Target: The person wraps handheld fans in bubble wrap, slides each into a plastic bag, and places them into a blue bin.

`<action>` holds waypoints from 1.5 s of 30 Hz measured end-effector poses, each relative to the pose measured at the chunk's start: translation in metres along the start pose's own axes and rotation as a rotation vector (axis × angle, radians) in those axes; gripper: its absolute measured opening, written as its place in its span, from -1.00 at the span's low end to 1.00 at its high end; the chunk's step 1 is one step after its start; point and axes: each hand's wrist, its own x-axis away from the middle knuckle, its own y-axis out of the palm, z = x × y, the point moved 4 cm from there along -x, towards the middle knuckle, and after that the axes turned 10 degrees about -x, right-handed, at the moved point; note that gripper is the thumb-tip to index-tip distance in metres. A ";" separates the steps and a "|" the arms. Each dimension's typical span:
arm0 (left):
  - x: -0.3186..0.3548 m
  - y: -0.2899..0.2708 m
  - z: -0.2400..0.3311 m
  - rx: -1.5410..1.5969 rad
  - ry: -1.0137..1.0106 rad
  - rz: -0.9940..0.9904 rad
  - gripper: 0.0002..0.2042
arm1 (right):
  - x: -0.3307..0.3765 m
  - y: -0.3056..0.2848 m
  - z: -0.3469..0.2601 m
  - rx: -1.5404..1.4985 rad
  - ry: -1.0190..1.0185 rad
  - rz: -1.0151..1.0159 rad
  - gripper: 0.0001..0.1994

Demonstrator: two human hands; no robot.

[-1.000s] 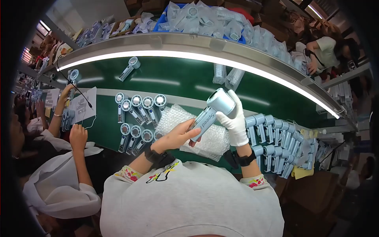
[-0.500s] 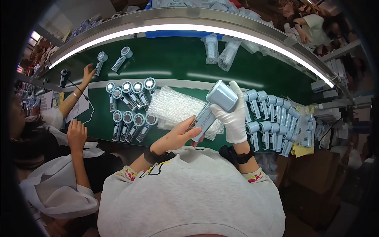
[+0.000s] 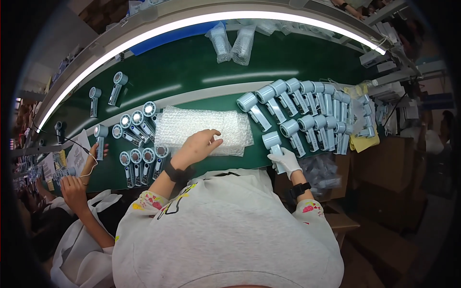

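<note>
Paper (image 3: pixel 82 141) lies at the far left of the worktop (image 3: pixel 249 163), by a co-worker's hands (image 3: pixel 74 192), one of them at the handle of a pale blue fan (image 3: pixel 101 131). Beyond, two loose fans (image 3: pixel 118 82) lie side by side. Next come the left fans (image 3: pixel 136 155), in two rows, grilles up. The bare left hand (image 3: pixel 196 147) is over the near part of the bubble wrap (image 3: pixel 206 124), its grip loosely spread; whether it touches, I cannot tell. Two clear bags (image 3: pixel 243 45) lie past the wrap. The gloved right hand (image 3: pixel 287 161) has its grip closed around the handle of the held fan (image 3: pixel 272 140), near the worktop's front edge, head pointing away. Just beside it, the right fans (image 3: pixel 320 123) fill two rows, with yellow sheets (image 3: pixel 366 142) at their end.
</note>
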 end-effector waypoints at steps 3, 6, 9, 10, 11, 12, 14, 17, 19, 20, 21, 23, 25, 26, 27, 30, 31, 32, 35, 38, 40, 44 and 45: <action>-0.009 0.003 -0.022 0.027 -0.055 0.049 -0.74 | -0.011 -0.008 0.009 -0.037 0.033 0.008 -0.68; -0.024 0.016 -0.033 -0.004 -0.059 0.109 -0.73 | -0.028 -0.018 0.014 -0.113 0.024 0.041 -0.64; -0.037 0.035 -0.043 -0.147 -0.052 0.252 -0.70 | -0.037 -0.037 0.012 0.444 -0.502 0.430 -0.65; -0.037 0.039 -0.047 -0.150 -0.055 0.249 -0.70 | -0.034 -0.030 0.008 0.442 -0.500 0.427 -0.65; -0.037 0.042 -0.052 -0.196 -0.055 0.288 -0.69 | -0.028 -0.024 0.003 0.555 -0.511 0.507 -0.66; -0.035 0.045 -0.054 -0.238 -0.056 0.326 -0.68 | -0.017 -0.015 -0.008 0.672 -0.519 0.586 -0.66; -0.033 0.043 -0.052 -0.282 -0.062 0.367 -0.67 | -0.004 -0.010 -0.018 0.792 -0.529 0.659 -0.67; -0.035 0.026 -0.049 0.140 -0.293 0.214 -0.66 | 0.014 -0.009 -0.018 0.587 -0.615 0.702 -0.76; -0.030 -0.002 -0.071 0.228 -0.282 0.407 -0.67 | 0.021 -0.005 -0.015 0.534 -0.608 0.659 -0.78; -0.027 -0.020 -0.090 0.121 -0.279 0.513 -0.66 | 0.026 -0.004 -0.014 0.481 -0.602 0.627 -0.80; -0.021 -0.041 -0.114 0.007 -0.282 0.621 -0.64 | 0.029 -0.001 -0.013 0.427 -0.600 0.587 -0.82; -0.004 -0.079 -0.169 -0.265 -0.416 0.813 -0.59 | 0.034 0.010 -0.009 0.458 -0.623 0.543 -0.83; 0.005 -0.106 -0.214 -0.375 -0.596 0.833 -0.55 | 0.035 0.025 -0.010 0.485 -0.664 0.472 -0.83; 0.014 -0.117 -0.237 -0.474 -0.763 0.837 -0.50 | 0.037 0.028 -0.010 0.494 -0.604 0.437 -0.83; 0.018 -0.124 -0.258 -0.495 -0.789 0.859 -0.50 | 0.036 0.033 -0.010 0.504 -0.546 0.401 -0.83; 0.012 -0.116 -0.316 -0.253 -1.016 0.591 -0.43 | 0.036 0.040 -0.007 0.505 -0.520 0.395 -0.84; 0.007 -0.117 -0.317 -0.288 -1.008 0.621 -0.41 | 0.039 0.040 -0.007 0.500 -0.529 0.403 -0.84; 0.002 -0.117 -0.316 -0.322 -0.995 0.651 -0.39 | 0.044 0.039 -0.008 0.538 -0.534 0.419 -0.84; -0.015 -0.137 -0.326 -0.496 -0.986 0.737 -0.30 | 0.044 0.046 -0.019 0.594 -0.540 0.509 -0.84; -0.014 -0.137 -0.396 -0.333 -1.066 0.503 -0.25 | 0.045 0.049 -0.024 0.609 -0.492 0.457 -0.84; 0.018 -0.140 -0.455 -0.303 -1.005 0.420 -0.29 | 0.041 0.061 -0.044 0.677 -0.546 0.417 -0.84; 0.000 -0.159 -0.426 -0.283 -0.608 0.610 -0.54 | 0.040 0.077 -0.077 0.552 -0.512 0.362 -0.83; -0.006 -0.165 -0.408 -0.276 -0.596 0.602 -0.54 | 0.036 0.082 -0.082 0.489 -0.497 0.340 -0.79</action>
